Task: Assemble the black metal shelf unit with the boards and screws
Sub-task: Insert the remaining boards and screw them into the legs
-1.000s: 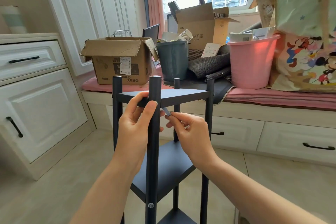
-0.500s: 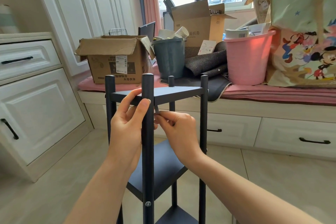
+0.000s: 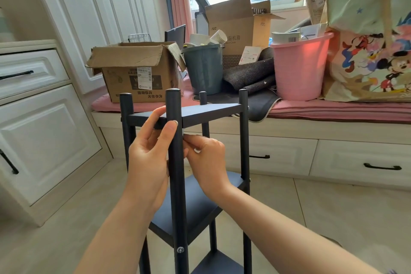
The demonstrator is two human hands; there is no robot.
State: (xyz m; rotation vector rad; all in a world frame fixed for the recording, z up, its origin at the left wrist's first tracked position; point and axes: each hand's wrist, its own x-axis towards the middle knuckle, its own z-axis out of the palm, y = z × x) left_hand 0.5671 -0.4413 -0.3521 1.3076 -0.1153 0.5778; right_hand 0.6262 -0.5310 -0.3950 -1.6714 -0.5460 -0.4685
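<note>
While left hand [image 3: 149, 158] is gripping front post [image 3: 175, 162] and top board [image 3: 200, 113] corner, right hand [image 3: 206, 158] is pinching small tool, barely visible, at post. Best keeping board level, hole aligned, turning gently.

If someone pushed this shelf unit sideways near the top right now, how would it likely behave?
The shelf unit is tall and narrow on thin posts, so it would probably tip or slide. The left hand grips the front post, likely steadying it. The frame looks rigid.
</note>
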